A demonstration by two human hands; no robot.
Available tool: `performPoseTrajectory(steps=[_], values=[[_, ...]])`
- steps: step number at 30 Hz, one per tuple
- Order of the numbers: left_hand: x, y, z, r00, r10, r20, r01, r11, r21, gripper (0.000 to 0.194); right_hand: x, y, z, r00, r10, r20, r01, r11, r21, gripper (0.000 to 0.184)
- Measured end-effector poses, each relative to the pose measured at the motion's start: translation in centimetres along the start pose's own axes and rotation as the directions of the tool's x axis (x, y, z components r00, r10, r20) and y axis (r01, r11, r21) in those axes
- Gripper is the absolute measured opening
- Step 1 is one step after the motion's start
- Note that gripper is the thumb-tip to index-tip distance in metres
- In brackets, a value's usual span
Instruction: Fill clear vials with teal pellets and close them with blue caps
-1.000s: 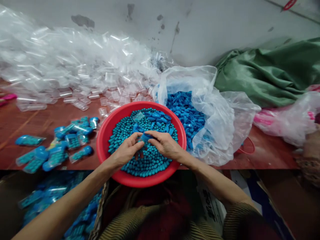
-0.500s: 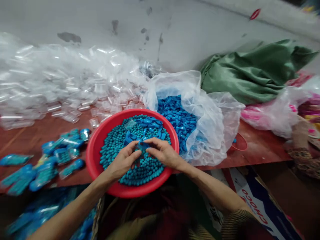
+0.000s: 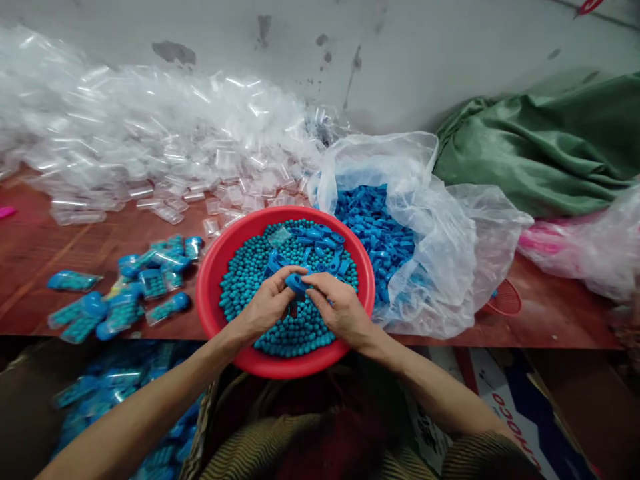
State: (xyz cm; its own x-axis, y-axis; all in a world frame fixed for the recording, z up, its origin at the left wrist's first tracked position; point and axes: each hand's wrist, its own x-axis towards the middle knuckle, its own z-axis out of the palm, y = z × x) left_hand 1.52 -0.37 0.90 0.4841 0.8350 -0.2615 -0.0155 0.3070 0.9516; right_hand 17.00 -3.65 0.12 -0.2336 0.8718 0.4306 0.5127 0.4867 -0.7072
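Over a red basin (image 3: 209,313) of teal beads (image 3: 295,345), both my hands pinch one small blue plastic cap (image 3: 298,285). My left hand (image 3: 267,303) grips its left side, fingers closed. The fingers of my right hand (image 3: 343,310) close on its right side. Whether a clear piece is joined to the cap I cannot make out. Several more blue caps (image 3: 325,243) lie on the beads towards the back of the basin, beside a small clear plastic piece (image 3: 279,237).
Clear plastic containers (image 3: 165,140) are heaped at the back left. Bead-filled packs with blue caps (image 3: 150,267) lie left of the basin; more fill a box (image 3: 120,393) below. A plastic bag (image 3: 440,267) of blue caps, a red mesh scoop (image 3: 506,298) and a green sack (image 3: 540,153) are right.
The view has shifted left, so things appear further right. The blue cap between my fingers now shows more plainly, and both hands stay over the basin.
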Motion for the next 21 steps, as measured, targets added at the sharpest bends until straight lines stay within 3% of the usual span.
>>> performPoseTrajectory(steps=[4, 8, 12, 15, 21], values=[[0.3, 0.0, 0.1, 0.999, 0.019, -0.028, -0.019, 1.000, 0.008, 0.042, 0.3, 0.0, 0.5, 0.999, -0.049, -0.001, 0.048, 0.997, -0.061, 0.026], [0.4, 0.0, -0.1, 0.997, 0.069, -0.029, -0.068, 0.997, 0.034, 0.036, 1.3, 0.6, -0.5, 0.989, 0.150, 0.017, -0.151, 0.978, 0.143, 0.021], [0.3, 0.0, -0.3, 0.998, 0.065, -0.015, -0.065, 0.998, 0.016, 0.036, 1.8, 1.3, -1.1, 0.965, 0.256, 0.059, -0.263, 0.949, 0.176, 0.025], [0.2, 0.1, -0.4, 0.998, 0.066, -0.011, -0.066, 0.997, 0.028, 0.041, 1.9, 1.2, -1.1, 0.969, 0.233, 0.085, -0.245, 0.953, 0.177, 0.027], [0.3, 0.4, -0.4, 0.996, 0.094, -0.005, -0.094, 0.993, 0.076, 0.044, 2.0, 0.6, -1.6, 0.996, 0.064, 0.055, -0.068, 0.996, 0.063, 0.029]])
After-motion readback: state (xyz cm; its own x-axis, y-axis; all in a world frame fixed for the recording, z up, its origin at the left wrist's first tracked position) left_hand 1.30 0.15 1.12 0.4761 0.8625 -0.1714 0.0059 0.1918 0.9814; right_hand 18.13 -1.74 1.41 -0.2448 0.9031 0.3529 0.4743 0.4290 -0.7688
